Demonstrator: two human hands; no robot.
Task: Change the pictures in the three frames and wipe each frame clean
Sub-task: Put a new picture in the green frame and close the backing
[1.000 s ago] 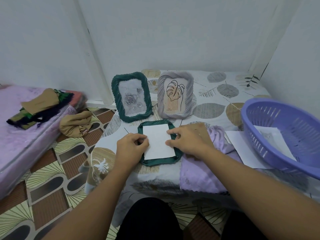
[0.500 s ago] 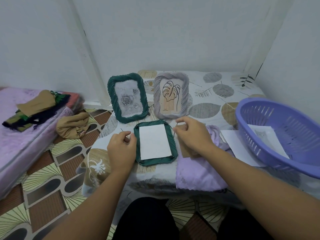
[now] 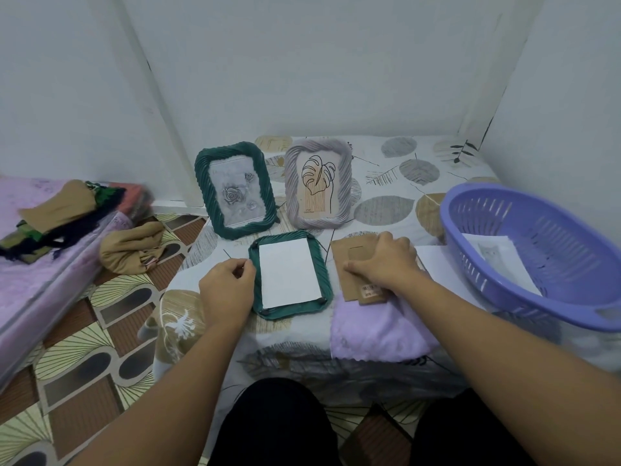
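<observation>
Right hand [image 3: 386, 264]: fingers curled down onto the brown backing board [image 3: 353, 264], thumb along its near edge, gripping it. Board lies flat, partly on the lilac cloth [image 3: 376, 331], at 3 o'clock of the flat green frame [image 3: 322, 267].

Left hand [image 3: 226, 287]: fingers loosely curled, tips pinched together just beside the frame's left rim at 9 o'clock; whether they hold anything I cannot tell.

Flat green frame lies face down on the desk [image 3: 386, 183], white sheet [image 3: 289, 274] in its opening.

At 12 o'clock two upright frames: green rose frame [image 3: 235, 190] and grey leaf frame [image 3: 317, 183], side by side.

Purple basket [image 3: 524, 250] at far 3 o'clock, paper inside.
</observation>
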